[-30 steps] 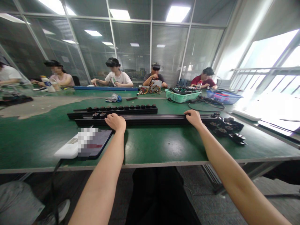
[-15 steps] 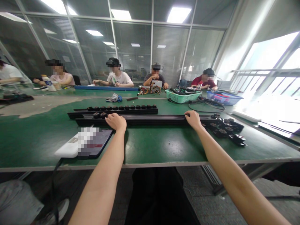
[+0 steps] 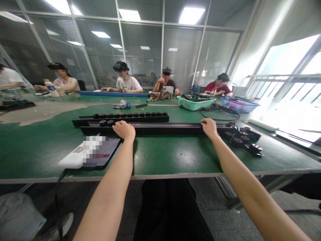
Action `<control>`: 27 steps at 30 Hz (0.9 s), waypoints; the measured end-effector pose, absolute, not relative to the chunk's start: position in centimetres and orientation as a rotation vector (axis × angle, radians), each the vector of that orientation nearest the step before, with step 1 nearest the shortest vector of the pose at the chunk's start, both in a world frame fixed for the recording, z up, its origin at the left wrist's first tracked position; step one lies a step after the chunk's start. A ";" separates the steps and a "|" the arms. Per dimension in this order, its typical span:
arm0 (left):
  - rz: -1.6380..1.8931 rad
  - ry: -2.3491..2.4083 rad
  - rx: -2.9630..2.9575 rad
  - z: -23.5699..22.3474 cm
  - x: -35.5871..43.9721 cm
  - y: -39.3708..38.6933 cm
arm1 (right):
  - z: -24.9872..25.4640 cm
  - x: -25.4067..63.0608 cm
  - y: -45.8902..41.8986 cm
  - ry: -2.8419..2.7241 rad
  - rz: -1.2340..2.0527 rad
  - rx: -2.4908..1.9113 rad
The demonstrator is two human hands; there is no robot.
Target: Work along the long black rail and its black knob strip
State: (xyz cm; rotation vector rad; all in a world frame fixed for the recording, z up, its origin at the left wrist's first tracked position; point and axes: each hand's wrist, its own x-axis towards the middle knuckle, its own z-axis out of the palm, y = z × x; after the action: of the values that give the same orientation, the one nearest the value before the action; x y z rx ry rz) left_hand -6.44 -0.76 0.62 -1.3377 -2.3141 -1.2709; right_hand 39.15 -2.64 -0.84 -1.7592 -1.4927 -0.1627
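Black rail lies lengthwise on the green workbench, parallel to its near edge. The left hand and right hand rest on it well apart, each with the fingers closed together and curled over the rail, not spread. Near the bench edge, left of the left hand, lies a dark tablet, partly blurred, touching a white case. Black moulded parts lie just beyond the rail's right end. A second rail, carrying a row of black knobs, runs just behind the first. Farther off are a green plastic basket holding cables and a blue basket. Seated co-workers occupy the far side.
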 end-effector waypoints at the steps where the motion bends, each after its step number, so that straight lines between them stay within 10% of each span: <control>1: -1.268 -2.313 -1.336 0.6 -6.5 -0.7 | -0.8 39.2 -2.7 -1.482 -0.162 -1.772; 27: -1.283 -2.314 -1.328 0.4 -6.5 -0.4 | -0.3 40.1 -3.3 -1.440 -0.196 -1.907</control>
State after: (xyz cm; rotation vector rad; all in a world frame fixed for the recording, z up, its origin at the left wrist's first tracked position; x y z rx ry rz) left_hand -6.53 -0.43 0.43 -1.3277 -2.3135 -1.2834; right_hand 40.09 -3.32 -0.31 -1.9073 -1.4402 -0.1958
